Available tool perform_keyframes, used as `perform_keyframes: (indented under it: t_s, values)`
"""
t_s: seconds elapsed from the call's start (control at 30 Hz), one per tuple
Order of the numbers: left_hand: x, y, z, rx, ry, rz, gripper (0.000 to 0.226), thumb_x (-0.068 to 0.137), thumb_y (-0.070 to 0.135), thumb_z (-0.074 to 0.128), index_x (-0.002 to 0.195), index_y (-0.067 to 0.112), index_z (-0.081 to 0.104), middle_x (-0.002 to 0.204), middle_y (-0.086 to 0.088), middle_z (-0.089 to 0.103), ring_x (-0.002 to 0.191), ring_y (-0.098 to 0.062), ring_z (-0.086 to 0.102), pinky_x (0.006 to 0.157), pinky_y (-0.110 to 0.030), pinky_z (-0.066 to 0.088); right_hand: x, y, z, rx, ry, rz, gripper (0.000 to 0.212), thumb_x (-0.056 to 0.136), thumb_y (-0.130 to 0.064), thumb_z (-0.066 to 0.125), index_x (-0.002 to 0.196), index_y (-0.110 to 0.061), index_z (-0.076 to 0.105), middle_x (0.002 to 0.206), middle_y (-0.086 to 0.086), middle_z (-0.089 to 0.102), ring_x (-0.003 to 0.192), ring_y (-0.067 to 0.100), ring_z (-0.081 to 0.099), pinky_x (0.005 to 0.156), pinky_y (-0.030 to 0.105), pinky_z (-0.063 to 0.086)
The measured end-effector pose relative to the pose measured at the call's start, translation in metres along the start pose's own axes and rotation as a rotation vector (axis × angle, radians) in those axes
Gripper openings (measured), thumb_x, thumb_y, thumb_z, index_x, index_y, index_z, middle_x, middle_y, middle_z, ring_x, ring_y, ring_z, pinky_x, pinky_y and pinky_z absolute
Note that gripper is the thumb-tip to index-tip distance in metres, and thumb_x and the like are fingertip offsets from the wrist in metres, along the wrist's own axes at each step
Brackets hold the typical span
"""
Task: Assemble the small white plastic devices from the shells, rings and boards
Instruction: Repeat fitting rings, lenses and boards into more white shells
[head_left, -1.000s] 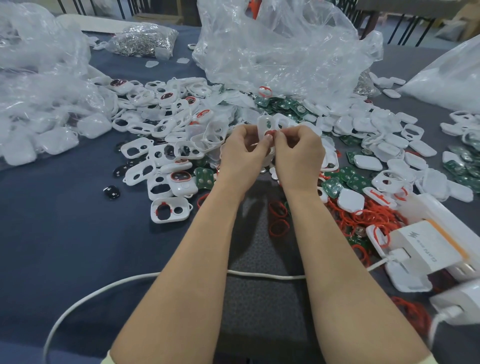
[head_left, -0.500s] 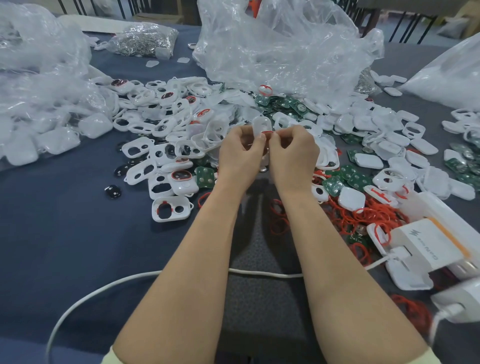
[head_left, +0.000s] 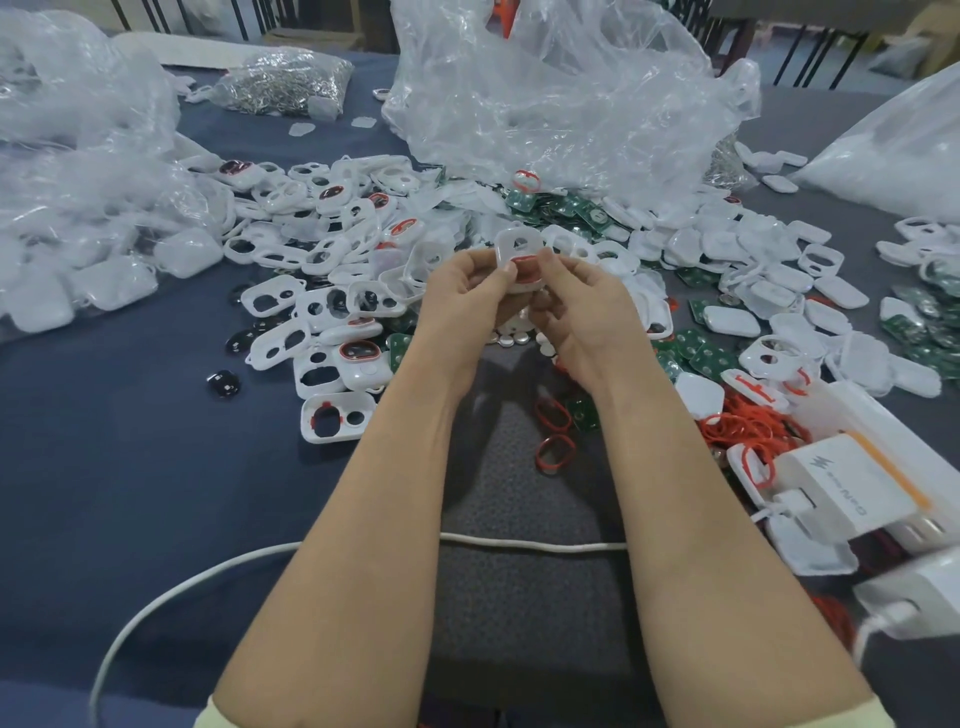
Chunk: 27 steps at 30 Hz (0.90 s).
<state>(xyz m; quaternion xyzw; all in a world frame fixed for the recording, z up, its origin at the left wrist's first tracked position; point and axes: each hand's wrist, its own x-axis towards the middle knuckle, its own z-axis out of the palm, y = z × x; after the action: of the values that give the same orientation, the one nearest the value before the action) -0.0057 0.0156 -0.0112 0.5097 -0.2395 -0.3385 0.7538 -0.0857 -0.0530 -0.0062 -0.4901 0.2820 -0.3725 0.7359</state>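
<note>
Both hands meet above the table's middle around one white shell (head_left: 514, 249) that has a red ring (head_left: 524, 261) in its lower opening. My left hand (head_left: 462, 306) pinches the shell's left side with thumb and fingertips. My right hand (head_left: 582, 306) pinches its right side, thumb by the ring. Loose white shells (head_left: 322, 306) lie heaped to the left. Green boards (head_left: 711, 358) and red rings (head_left: 748, 431) lie to the right. Two red rings (head_left: 555, 434) sit on the grey mat below the hands.
Clear plastic bags (head_left: 561, 88) stand behind the pile, and more bags (head_left: 78, 171) at the left. White chargers (head_left: 841, 488) and a white cable (head_left: 530, 545) lie at the right and across the grey mat (head_left: 519, 597). Small silver discs (head_left: 509, 339) lie under the hands.
The shell has been tilted up so its face and the red ring show more. Both hands stay together, shifted slightly toward me.
</note>
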Motion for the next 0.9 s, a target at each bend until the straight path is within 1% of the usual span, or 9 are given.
perform_keyframes:
  t_s: [0.13, 0.3, 0.37, 0.43, 0.53, 0.6, 0.7, 0.8, 0.9]
  values:
    - [-0.001, 0.000, -0.001, -0.078, -0.034, -0.011, 0.012, 0.096, -0.002, 0.051, 0.091, 0.008, 0.056, 0.073, 0.000, 0.073, 0.069, -0.008, 0.071, 0.066, -0.017, 0.055, 0.003, 0.005, -0.001, -0.094, 0.024, -0.086, 0.020, 0.096, -0.014, 0.055, 0.078, -0.012, 0.062, 0.061, -0.004, 0.065, 0.049, 0.004, 0.050, 0.052, 0.018, 0.042]
    - [0.000, -0.001, -0.001, -0.072, -0.048, -0.025, 0.009, 0.096, 0.004, 0.054, 0.091, 0.009, 0.059, 0.075, 0.000, 0.073, 0.068, -0.007, 0.070, 0.067, -0.018, 0.055, 0.003, 0.011, 0.001, -0.329, 0.096, -0.200, 0.019, 0.097, -0.020, 0.054, 0.087, -0.008, 0.065, 0.067, -0.004, 0.066, 0.050, 0.005, 0.050, 0.055, 0.024, 0.044]
    - [0.000, -0.002, 0.001, -0.069, -0.033, -0.020, 0.009, 0.095, 0.001, 0.056, 0.091, 0.010, 0.057, 0.082, -0.003, 0.068, 0.070, -0.008, 0.069, 0.070, -0.018, 0.056, 0.003, 0.012, 0.001, -0.453, 0.144, -0.240, 0.022, 0.097, -0.024, 0.055, 0.093, -0.006, 0.066, 0.077, 0.004, 0.068, 0.058, 0.013, 0.057, 0.061, 0.032, 0.049]
    - [-0.001, -0.004, 0.002, -0.069, -0.004, -0.018, 0.012, 0.095, -0.001, 0.055, 0.090, 0.010, 0.055, 0.084, -0.005, 0.066, 0.070, -0.009, 0.068, 0.071, -0.019, 0.057, 0.003, 0.013, 0.000, -0.518, 0.153, -0.255, 0.021, 0.096, -0.026, 0.056, 0.097, -0.008, 0.067, 0.090, 0.010, 0.070, 0.075, 0.021, 0.065, 0.071, 0.037, 0.054]
    - [0.000, -0.003, 0.001, -0.076, 0.025, -0.020, 0.010, 0.095, -0.002, 0.053, 0.090, 0.006, 0.056, 0.078, -0.007, 0.069, 0.064, -0.009, 0.069, 0.062, -0.017, 0.056, 0.002, 0.014, 0.001, -0.556, 0.076, -0.239, 0.016, 0.094, -0.027, 0.060, 0.101, -0.014, 0.064, 0.097, 0.008, 0.069, 0.091, 0.024, 0.066, 0.079, 0.039, 0.055]
    - [0.000, -0.002, 0.000, -0.100, 0.027, -0.031, 0.012, 0.095, -0.004, 0.053, 0.087, 0.006, 0.055, 0.068, -0.003, 0.071, 0.060, -0.008, 0.069, 0.057, -0.016, 0.054, 0.002, 0.014, 0.002, -0.565, 0.063, -0.240, 0.012, 0.093, -0.024, 0.061, 0.099, -0.014, 0.063, 0.095, 0.008, 0.068, 0.090, 0.023, 0.066, 0.083, 0.042, 0.055]
    - [-0.001, -0.002, 0.000, -0.095, 0.017, -0.055, 0.013, 0.096, -0.001, 0.052, 0.087, 0.007, 0.055, 0.063, 0.002, 0.070, 0.059, -0.005, 0.068, 0.058, -0.014, 0.053, 0.002, 0.013, 0.000, -0.545, 0.076, -0.233, 0.009, 0.093, -0.021, 0.060, 0.098, -0.014, 0.061, 0.091, 0.008, 0.068, 0.082, 0.020, 0.065, 0.083, 0.044, 0.055]
    - [-0.001, -0.002, 0.001, -0.066, 0.031, -0.055, 0.013, 0.098, 0.002, 0.050, 0.088, 0.008, 0.055, 0.069, -0.001, 0.069, 0.061, -0.007, 0.068, 0.065, -0.018, 0.056, 0.001, 0.012, -0.002, -0.519, 0.064, -0.200, 0.008, 0.093, -0.019, 0.060, 0.099, -0.014, 0.062, 0.091, 0.007, 0.069, 0.081, 0.018, 0.065, 0.083, 0.042, 0.056]
    - [0.000, -0.002, 0.002, -0.025, 0.033, -0.036, 0.010, 0.098, 0.003, 0.049, 0.092, 0.008, 0.055, 0.080, -0.007, 0.068, 0.068, -0.011, 0.067, 0.073, -0.022, 0.057, -0.001, 0.010, -0.001, -0.466, 0.056, -0.184, 0.013, 0.093, -0.028, 0.061, 0.096, -0.016, 0.064, 0.088, 0.003, 0.071, 0.075, 0.012, 0.065, 0.076, 0.033, 0.057]
